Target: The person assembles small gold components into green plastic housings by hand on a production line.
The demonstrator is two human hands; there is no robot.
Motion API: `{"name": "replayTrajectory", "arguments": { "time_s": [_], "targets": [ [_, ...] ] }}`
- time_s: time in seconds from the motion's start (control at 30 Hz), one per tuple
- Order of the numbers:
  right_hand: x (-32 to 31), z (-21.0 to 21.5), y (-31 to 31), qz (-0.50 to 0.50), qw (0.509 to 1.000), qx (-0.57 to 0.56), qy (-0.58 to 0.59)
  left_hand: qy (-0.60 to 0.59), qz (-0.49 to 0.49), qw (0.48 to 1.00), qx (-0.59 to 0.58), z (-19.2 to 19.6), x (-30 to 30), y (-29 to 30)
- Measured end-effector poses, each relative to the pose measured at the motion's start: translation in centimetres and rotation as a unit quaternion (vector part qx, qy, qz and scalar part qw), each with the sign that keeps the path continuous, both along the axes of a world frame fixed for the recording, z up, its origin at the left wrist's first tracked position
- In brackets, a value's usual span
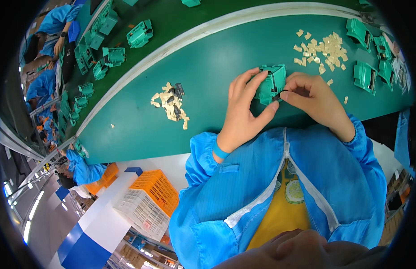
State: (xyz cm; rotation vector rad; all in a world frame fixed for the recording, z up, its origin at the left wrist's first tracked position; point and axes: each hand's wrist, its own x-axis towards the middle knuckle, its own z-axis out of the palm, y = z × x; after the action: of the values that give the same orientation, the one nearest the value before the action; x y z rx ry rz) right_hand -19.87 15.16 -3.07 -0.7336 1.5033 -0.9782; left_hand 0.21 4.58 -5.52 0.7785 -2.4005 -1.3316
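Observation:
My left hand (240, 107) grips a green plastic housing (275, 77) from its left side, with the thumb at the lower edge and the fingers along the top. The housing is tilted just above the green work surface. At its lower right corner, my right hand (314, 96) pinches a small black part (280, 95) between thumb and index finger, against the housing. The fingers partly hide that part, so its exact kind cannot be told. Beyond the right hand lies a pile of small cream-coloured pieces (328, 50).
Several green housings (365, 77) stand at the right edge. A pile of cream and black pieces (172, 104) lies left of my hands. Behind a pale curved rail (172, 42), a belt bears more green housings (139, 34). Orange (158, 188) and white crates (143, 213) stand lower left, co-workers far left.

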Motion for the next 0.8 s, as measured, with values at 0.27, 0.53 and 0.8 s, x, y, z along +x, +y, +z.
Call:
{"name": "replayTrajectory", "arguments": {
  "time_s": [0.27, 0.53, 0.8],
  "targets": [
    [0.8, 0.0, -0.1, 0.002, 0.999, -0.017, 0.040, 0.022, 0.034, 0.992, 0.123, 0.1, -0.1, -0.1],
    [0.9, 0.1, 0.3, -0.040, 0.999, 0.009, -0.015, 0.016, 0.047, 0.987, 0.152, 0.4, -0.5, 0.0],
    [0.7, 0.4, -0.1, -0.032, 0.999, 0.019, -0.012, 0.032, 0.059, 0.982, 0.175, 0.1, -0.5, 0.0]
  ]
}}
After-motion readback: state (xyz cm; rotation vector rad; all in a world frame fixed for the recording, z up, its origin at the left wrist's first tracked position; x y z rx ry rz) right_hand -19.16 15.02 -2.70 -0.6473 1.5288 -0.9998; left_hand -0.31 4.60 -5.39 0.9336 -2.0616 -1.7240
